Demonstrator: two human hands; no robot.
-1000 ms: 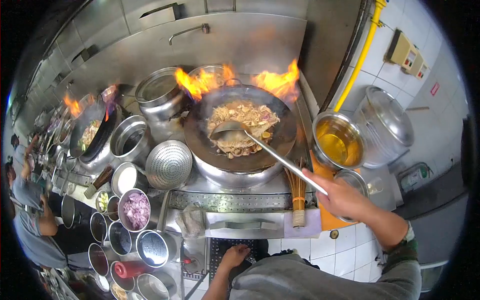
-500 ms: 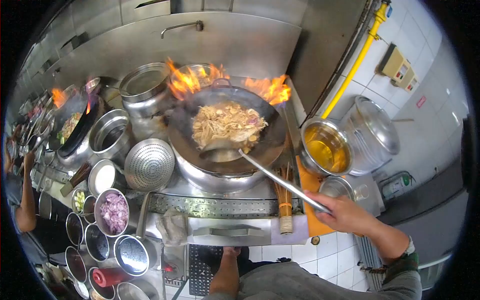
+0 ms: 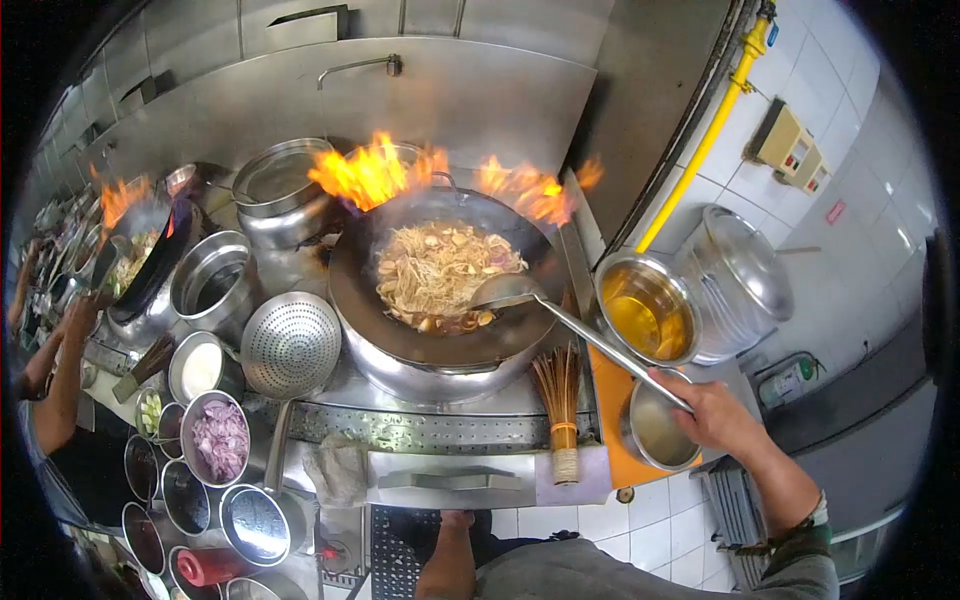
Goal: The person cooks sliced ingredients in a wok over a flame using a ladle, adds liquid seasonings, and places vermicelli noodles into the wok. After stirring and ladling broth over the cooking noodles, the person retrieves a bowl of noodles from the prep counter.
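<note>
My right hand point(image 3: 708, 412) is closed round the handle end of a long metal ladle point(image 3: 506, 291). The ladle's bowl rests over the right side of a dark wok point(image 3: 450, 352), beside the food point(image 3: 440, 270), which looks like noodles with sliced pieces. Flames point(image 3: 380, 172) rise behind the wok's back rim on both sides. Only a small part of my left hand point(image 3: 457, 519) shows, low under the counter's front edge; its fingers are hidden.
A bamboo brush point(image 3: 562, 410) stands at the counter front. Right lie a pot of yellow oil point(image 3: 650, 307) and a metal bowl point(image 3: 660, 425). Left are a perforated strainer point(image 3: 291, 345), a bowl of chopped onion point(image 3: 220, 440), several pots and a co-worker's arms point(image 3: 62, 375).
My right hand and the ladle have shifted right, and the ladle's bowl has moved from over the food to the wok's right side. The view has turned slightly. My left hand's fingers have gone out of sight.
</note>
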